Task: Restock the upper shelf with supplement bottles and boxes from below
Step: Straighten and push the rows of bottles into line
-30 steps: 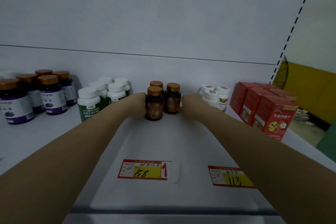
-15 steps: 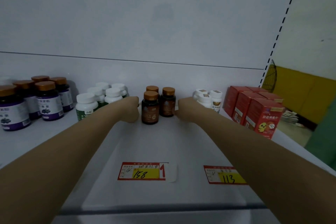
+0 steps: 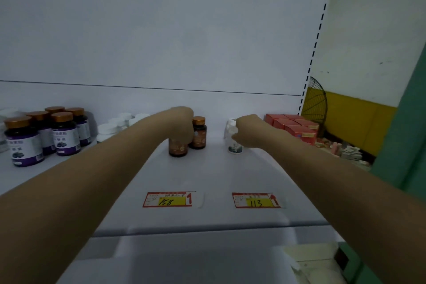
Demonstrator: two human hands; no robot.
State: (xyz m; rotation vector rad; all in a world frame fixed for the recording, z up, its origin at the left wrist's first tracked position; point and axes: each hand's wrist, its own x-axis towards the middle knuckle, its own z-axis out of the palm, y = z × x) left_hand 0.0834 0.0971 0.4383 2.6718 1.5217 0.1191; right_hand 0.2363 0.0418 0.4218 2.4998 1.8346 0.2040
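Observation:
Both arms reach onto the white shelf [image 3: 207,180]. My left hand [image 3: 183,122] is closed over the top of the front brown bottle [image 3: 178,148], whose cap is hidden; a second brown bottle with a gold cap [image 3: 198,134] stands just behind to the right. My right hand [image 3: 247,131] is wrapped around a small white bottle [image 3: 235,147] that stands on the shelf; another white bottle [image 3: 229,123] shows behind the fingers.
Purple-label bottles [image 3: 62,136] stand at the left, white-capped bottles [image 3: 115,125] behind my left arm, red boxes [image 3: 292,127] at the right. Price tags 158 [image 3: 168,199] and 113 [image 3: 255,200] lie on the shelf front. A fan [image 3: 314,104] and clutter lie beyond the shelf's right end.
My left hand rose from beside the brown bottles onto the front one's top. My right hand shifted right and closed on a white bottle. The camera tilted up slightly.

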